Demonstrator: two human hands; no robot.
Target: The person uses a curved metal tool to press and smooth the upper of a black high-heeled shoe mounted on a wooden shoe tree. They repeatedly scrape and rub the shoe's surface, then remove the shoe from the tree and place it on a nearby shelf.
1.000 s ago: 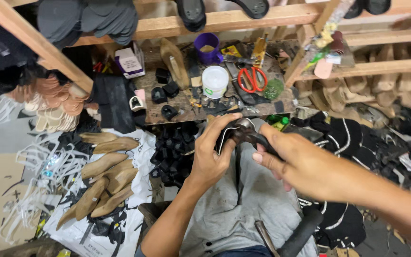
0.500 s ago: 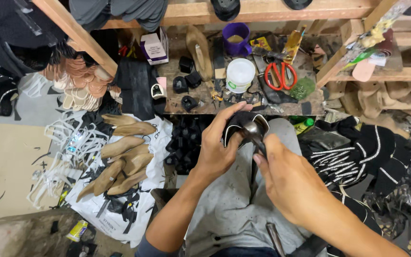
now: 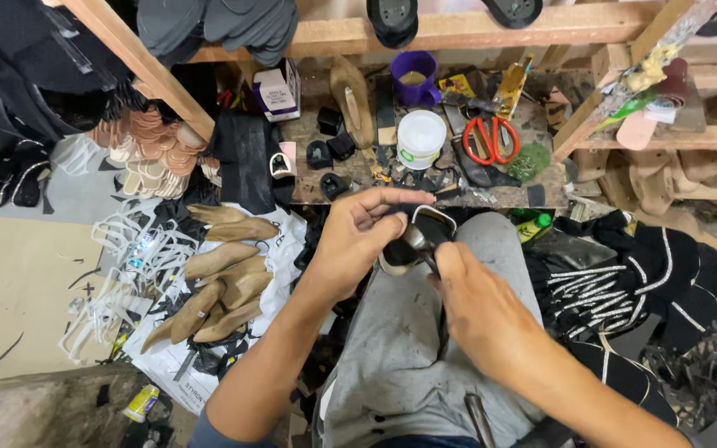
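Nearest to the camera, over my grey-trousered lap [image 3: 400, 348], both hands meet on a small black shoe piece [image 3: 421, 236] with a pale edge, held just in front of the tabletop and above the knees. My left hand [image 3: 357, 241] is curled around the piece from the left, thumb and forefinger arched over its top and closed on it. My right hand [image 3: 479, 311] comes up from below right, fingers folded, and I cannot tell for certain whether it grips the piece itself or a small tool against it; the fingertips are hidden behind the knuckles. Judgement: the piece looks light, stiff at the rim and slightly glossy, so likely slippery; best hold is a pinch across the edges, not on the shiny face. To the left on the floor lie several tan wooden shoe forms [image 3: 217, 286] on white sheeting, beside clear plastic scraps [image 3: 118, 265]. To the right, black fabric with white stripes [image 3: 624, 282] is heaped. Further on, the cluttered tabletop [image 3: 309, 162] carries a white tub [image 3: 420, 138], red-handled scissors [image 3: 491, 139] and a purple cup [image 3: 415, 79]. Beyond that, a wooden shelf [image 3: 458, 29] holds dark soles.
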